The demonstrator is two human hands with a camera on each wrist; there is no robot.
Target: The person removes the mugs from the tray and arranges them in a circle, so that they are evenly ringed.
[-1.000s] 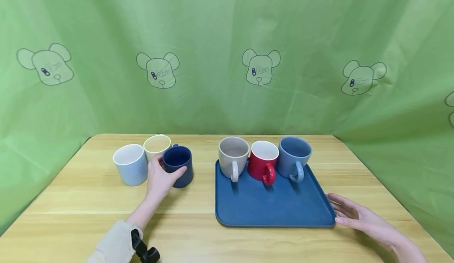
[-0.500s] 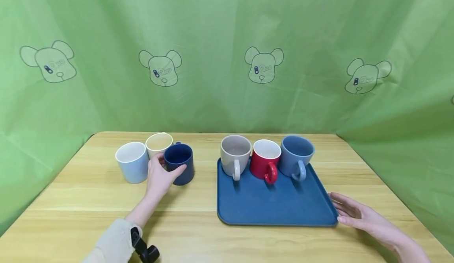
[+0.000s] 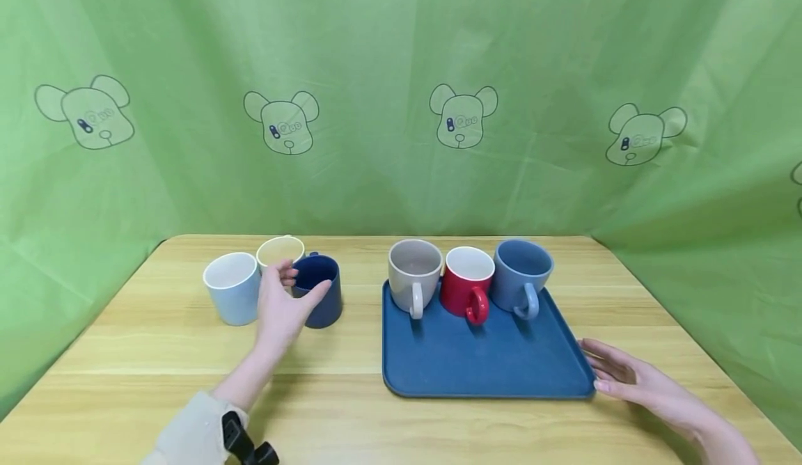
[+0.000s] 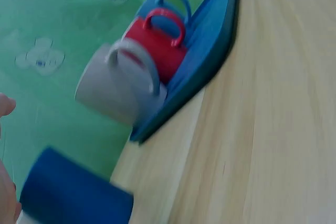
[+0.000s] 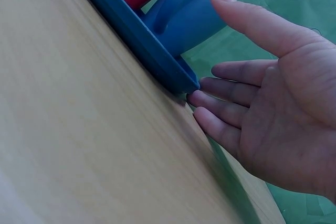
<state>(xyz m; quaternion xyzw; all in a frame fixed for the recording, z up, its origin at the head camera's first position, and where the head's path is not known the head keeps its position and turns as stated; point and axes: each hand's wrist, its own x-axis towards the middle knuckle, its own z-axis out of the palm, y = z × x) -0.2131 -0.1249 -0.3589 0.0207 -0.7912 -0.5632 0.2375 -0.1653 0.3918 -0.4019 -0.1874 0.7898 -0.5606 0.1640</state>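
Note:
A dark navy mug [image 3: 326,306] stands upright on the table, its handle pointing to the back. My left hand [image 3: 280,310] is just above and in front of it, thumb and fingers spread apart around nothing. Left of that hand are a light blue mug [image 3: 234,294] and a cream mug [image 3: 271,249], partly hidden by the fingers. On the blue tray [image 3: 489,364] a grey mug [image 3: 407,280], a red mug [image 3: 457,296] and a blue mug [image 3: 509,289] stand in a row, handles facing me. My right hand [image 5: 278,103] has its relaxed fingertips at the tray's right edge.
The wooden table [image 3: 351,423] ends at a green curtain [image 3: 376,172] printed with bear heads, which hangs behind and along both sides. A black wrist-camera mount [image 3: 246,444] sits on my left wrist.
My left hand has let go of the navy mug and risen slightly, its fingers spreading. The mugs, the tray and my right hand stay where they were.

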